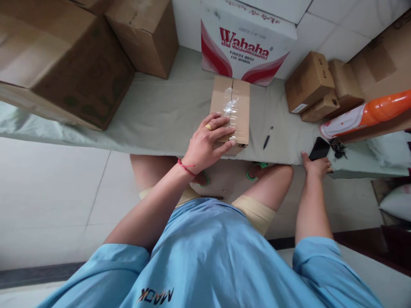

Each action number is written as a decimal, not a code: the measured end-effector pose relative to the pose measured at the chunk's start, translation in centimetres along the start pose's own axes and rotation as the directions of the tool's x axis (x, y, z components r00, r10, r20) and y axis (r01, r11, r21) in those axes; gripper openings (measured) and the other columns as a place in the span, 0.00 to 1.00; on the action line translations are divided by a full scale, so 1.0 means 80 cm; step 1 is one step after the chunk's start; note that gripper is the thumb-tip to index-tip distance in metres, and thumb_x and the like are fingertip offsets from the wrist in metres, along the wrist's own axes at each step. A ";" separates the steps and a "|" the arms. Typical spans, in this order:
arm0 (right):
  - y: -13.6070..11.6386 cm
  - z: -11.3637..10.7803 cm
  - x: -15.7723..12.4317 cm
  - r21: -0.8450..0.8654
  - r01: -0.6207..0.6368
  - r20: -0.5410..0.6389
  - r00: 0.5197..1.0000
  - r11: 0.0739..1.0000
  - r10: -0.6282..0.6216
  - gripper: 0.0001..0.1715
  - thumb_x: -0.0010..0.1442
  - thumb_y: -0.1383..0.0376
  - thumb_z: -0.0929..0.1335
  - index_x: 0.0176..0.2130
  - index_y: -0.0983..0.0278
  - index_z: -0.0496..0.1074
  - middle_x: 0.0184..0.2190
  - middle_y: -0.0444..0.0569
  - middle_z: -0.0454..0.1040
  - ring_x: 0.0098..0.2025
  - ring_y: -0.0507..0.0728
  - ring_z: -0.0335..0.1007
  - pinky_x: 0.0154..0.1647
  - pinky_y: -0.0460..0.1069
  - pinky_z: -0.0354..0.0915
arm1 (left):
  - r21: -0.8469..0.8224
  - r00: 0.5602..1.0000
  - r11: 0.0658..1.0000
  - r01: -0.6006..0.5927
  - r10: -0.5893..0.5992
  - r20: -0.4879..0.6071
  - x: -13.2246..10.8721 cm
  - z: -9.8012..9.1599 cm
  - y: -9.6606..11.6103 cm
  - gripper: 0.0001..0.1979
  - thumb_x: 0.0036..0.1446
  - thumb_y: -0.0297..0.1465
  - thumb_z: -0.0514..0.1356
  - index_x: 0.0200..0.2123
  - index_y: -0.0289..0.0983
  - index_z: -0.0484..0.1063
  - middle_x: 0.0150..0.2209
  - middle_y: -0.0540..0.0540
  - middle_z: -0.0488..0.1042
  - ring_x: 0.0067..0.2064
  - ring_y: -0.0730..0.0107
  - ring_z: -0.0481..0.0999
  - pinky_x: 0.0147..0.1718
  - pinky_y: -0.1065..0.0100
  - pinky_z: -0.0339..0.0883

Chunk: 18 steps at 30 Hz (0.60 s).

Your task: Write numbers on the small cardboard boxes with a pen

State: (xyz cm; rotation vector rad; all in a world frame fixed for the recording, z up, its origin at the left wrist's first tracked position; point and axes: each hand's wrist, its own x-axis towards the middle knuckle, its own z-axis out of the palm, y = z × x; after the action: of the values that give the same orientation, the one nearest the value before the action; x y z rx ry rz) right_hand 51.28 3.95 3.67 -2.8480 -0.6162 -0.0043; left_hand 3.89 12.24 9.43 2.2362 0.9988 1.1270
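My left hand [210,139] lies flat on the near part of a small cardboard box [240,100], fingers spread across its top. Clear tape runs down the box's middle seam and catches the light. A ring and a red string bracelet show on that hand and wrist. Off to the right, my right hand [316,166] is closed round the near end of a black phone [320,148], at the edge of the cloth-covered surface. Between the box and the phone lies a dark pen [267,137].
Behind the box stands a white and red Wahaha water carton [247,47]. Large cardboard boxes [80,72] fill the left side. To the right are smaller boxes [310,81], an orange bottle-shaped object [369,113] and keys [338,148]. Pale green cloth [163,115] covers the surface.
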 end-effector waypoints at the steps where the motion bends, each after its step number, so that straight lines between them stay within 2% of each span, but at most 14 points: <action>1: 0.000 0.002 0.001 0.013 -0.018 -0.021 1.000 1.000 0.018 0.55 0.60 0.49 0.77 0.68 0.84 0.62 0.70 0.85 0.63 0.76 0.82 0.56 0.79 0.68 0.46 | 0.000 1.000 1.000 -0.005 0.005 -0.004 0.000 0.000 0.000 0.17 0.69 0.42 0.67 0.57 0.42 0.83 0.65 0.39 0.79 0.74 0.46 0.68 0.72 0.40 0.66; 3: 0.001 0.004 0.006 0.035 -0.061 -0.042 0.997 0.998 0.062 0.50 0.61 0.52 0.76 0.66 0.83 0.63 0.69 0.86 0.63 0.76 0.81 0.57 0.79 0.69 0.48 | -0.003 1.000 1.000 -0.016 0.016 -0.014 0.000 0.000 -0.001 0.17 0.69 0.42 0.67 0.56 0.42 0.83 0.65 0.39 0.79 0.74 0.46 0.69 0.72 0.41 0.66; 7: 0.008 -0.002 0.018 0.079 -0.120 -0.026 0.992 0.990 0.123 0.50 0.55 0.47 0.79 0.63 0.75 0.68 0.67 0.83 0.66 0.75 0.83 0.57 0.77 0.73 0.53 | -0.011 1.000 1.000 -0.013 0.013 -0.006 0.000 0.000 -0.002 0.18 0.69 0.43 0.67 0.56 0.43 0.83 0.65 0.39 0.79 0.74 0.46 0.69 0.72 0.40 0.66; 11: 0.020 -0.004 0.023 0.145 -0.149 0.011 0.989 0.978 0.149 0.53 0.47 0.48 0.83 0.60 0.73 0.69 0.62 0.83 0.68 0.70 0.84 0.64 0.72 0.72 0.62 | -0.009 1.000 1.000 -0.023 0.023 -0.015 0.000 -0.001 -0.002 0.18 0.69 0.43 0.67 0.57 0.43 0.83 0.65 0.39 0.79 0.74 0.46 0.69 0.72 0.40 0.66; 14: 0.030 0.001 0.018 0.210 -0.143 -0.014 0.989 0.967 0.149 0.49 0.46 0.50 0.83 0.58 0.71 0.70 0.57 0.76 0.70 0.64 0.80 0.71 0.66 0.68 0.69 | -0.006 1.000 1.000 -0.019 0.019 -0.017 0.000 0.000 0.000 0.17 0.69 0.42 0.67 0.56 0.43 0.83 0.65 0.39 0.79 0.73 0.46 0.69 0.72 0.40 0.66; 16: 0.037 0.005 0.014 0.216 -0.103 -0.030 0.993 0.971 0.112 0.47 0.47 0.51 0.82 0.58 0.69 0.69 0.56 0.72 0.70 0.61 0.77 0.72 0.64 0.67 0.71 | -0.002 1.000 1.000 -0.011 0.011 -0.007 0.000 0.000 0.000 0.17 0.69 0.43 0.67 0.56 0.43 0.83 0.65 0.40 0.79 0.74 0.47 0.69 0.72 0.40 0.66; 18: 0.045 0.005 0.011 0.188 0.014 -0.014 1.000 0.982 -0.011 0.48 0.48 0.51 0.80 0.60 0.70 0.68 0.55 0.71 0.71 0.60 0.76 0.72 0.62 0.69 0.72 | 0.003 1.000 1.000 -0.008 0.008 -0.001 0.000 0.000 0.000 0.17 0.69 0.43 0.67 0.56 0.43 0.83 0.65 0.40 0.79 0.74 0.46 0.69 0.72 0.39 0.66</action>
State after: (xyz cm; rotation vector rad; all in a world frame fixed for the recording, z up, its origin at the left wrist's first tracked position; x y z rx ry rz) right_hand 53.56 1.21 2.51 -2.6601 -0.5981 0.0317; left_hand 3.93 12.26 9.42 2.2443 0.9935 1.1312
